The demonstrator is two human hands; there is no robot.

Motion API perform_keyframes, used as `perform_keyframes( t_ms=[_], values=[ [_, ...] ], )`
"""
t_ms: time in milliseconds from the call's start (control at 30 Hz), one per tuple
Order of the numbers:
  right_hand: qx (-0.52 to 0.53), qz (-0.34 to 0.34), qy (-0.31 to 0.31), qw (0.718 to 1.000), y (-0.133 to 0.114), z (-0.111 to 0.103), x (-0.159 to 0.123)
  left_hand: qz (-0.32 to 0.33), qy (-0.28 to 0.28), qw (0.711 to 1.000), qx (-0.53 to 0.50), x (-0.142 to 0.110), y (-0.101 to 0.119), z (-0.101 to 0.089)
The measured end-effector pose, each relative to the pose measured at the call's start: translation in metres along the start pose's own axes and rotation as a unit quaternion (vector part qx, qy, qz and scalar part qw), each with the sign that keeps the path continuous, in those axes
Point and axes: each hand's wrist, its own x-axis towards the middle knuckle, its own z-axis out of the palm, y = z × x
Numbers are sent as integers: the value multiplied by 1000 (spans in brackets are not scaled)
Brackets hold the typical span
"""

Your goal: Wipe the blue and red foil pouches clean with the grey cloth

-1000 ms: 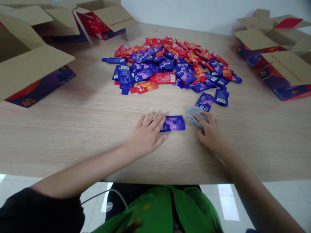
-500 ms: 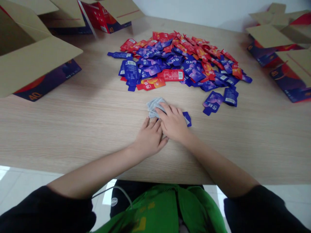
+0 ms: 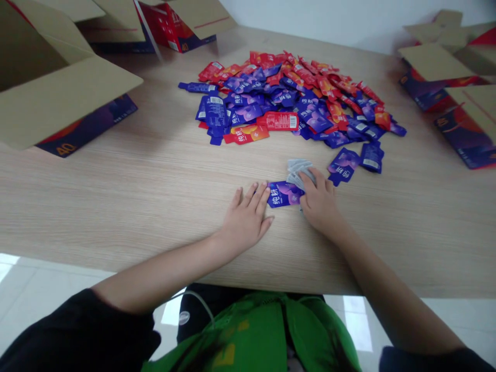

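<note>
A purple pouch [image 3: 282, 194] with white lettering and a narrow spout end lies flat on the table between my hands. My left hand [image 3: 248, 214] rests palm down with fingers stretched, its fingertips at the pouch's left end. My right hand [image 3: 320, 201] is closed on a folded light grey cloth [image 3: 297, 170] and presses it at the pouch's right end, which is partly hidden under the hand. Just beyond my right hand lie another purple pouch [image 3: 343, 165] and a purple pouch with its barcode side up [image 3: 372, 157].
A heap of red and purple pouches [image 3: 279, 98] covers the back middle of the wooden table [image 3: 174, 186]. Open cardboard boxes stand at the left [image 3: 89, 124], the back left [image 3: 182, 31] and the right [image 3: 465, 129]. The table's front edge is near my body.
My right hand has slid rightward with the grey cloth, baring the purple pouch's printed face. My left hand has stayed at its left end. The view has shifted slightly.
</note>
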Motion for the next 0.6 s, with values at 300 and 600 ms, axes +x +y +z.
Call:
perform_keyframes(
  t_ms=[300,600],
  values=[
    [94,-26,39,994,-17,-26,31,-14,-9,1000,-1,-5,8,-1],
    [-13,-135,-57,989,-70,2,32,-15,-24,999,27,-4,8,-4]
  ],
)
